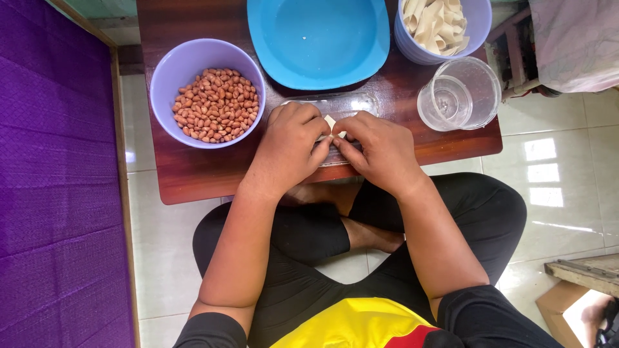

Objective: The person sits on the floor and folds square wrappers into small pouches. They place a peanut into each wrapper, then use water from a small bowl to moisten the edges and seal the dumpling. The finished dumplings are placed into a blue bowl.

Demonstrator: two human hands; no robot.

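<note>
Person sits cross-legged at a low wooden table (193,180). Left hand (290,145) and right hand (377,148) meet over a clear flat tray (351,103), fingertips of both pinched on a small pale wrapper piece (331,122) held just above it. Lilac bowl of peanuts (206,93) just left of the hands. Blue plate (319,38), bowl of pale wrappers (438,26) and clear cup (459,95) beyond.

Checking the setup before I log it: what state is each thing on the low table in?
Lilac bowl: filled with peanuts.
Blue plate: empty.
Second lilac bowl: holds pale strips.
Clear cup: empty, on its side.
Pale piece: pinched between left hand and right hand.
</note>
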